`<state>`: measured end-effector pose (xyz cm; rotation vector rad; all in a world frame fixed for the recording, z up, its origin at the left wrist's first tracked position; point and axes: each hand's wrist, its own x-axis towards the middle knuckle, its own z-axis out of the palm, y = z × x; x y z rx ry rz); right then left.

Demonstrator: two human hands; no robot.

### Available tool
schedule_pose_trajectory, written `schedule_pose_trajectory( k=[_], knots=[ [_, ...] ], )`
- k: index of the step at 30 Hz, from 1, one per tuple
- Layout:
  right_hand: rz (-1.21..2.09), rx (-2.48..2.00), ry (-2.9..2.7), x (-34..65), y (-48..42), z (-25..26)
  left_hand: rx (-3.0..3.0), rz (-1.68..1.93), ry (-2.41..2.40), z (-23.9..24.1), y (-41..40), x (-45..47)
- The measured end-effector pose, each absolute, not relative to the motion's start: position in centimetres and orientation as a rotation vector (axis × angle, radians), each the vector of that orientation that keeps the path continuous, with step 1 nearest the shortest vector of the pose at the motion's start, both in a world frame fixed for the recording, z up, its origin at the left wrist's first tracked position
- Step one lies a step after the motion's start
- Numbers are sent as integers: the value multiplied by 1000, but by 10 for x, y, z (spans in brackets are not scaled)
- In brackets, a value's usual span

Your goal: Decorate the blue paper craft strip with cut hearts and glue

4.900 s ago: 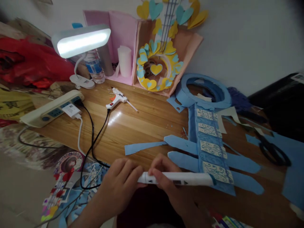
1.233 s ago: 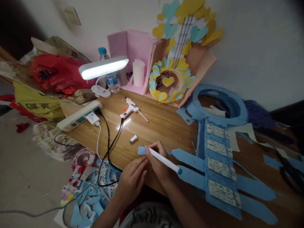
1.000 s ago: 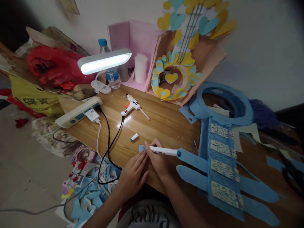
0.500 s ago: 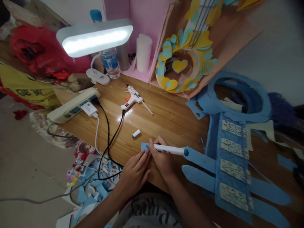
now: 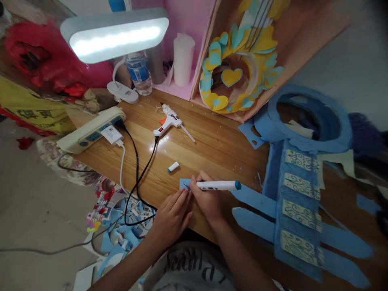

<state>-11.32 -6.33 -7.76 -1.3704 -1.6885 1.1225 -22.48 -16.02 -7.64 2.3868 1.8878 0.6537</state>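
My right hand grips a white marker pen with a teal end, its tip down on a small blue piece of paper. A short dark curved line shows on that paper. My left hand lies flat with its fingers stretched out, fingertips resting on the paper's near edge beside the pen tip. The marker cap, white and teal, lies on the wooden table just beyond the paper.
At the back lies a glue gun, its cord running past a power strip. A lit lamp hangs over the left. On the right stands a blue guitar-shaped craft with patterned strips. Paper scraps lie below the table's left edge.
A dark curved stroke has appeared on the blue paper, where the pen tip works. Both hands stay nearly in place, and the camera view has shifted slightly.
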Motion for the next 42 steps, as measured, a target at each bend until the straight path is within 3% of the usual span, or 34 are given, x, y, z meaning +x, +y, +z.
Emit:
schedule_pose_trajectory(
  k=[28,42],
  knots=[
    [951,-1486,-1750,-108,-62,-77,2418,640,1906,-76,-159,-224],
    [1087,-1391,-1715,-108,-62,-73,2408,675,1888,-80,-160,-224]
  ],
)
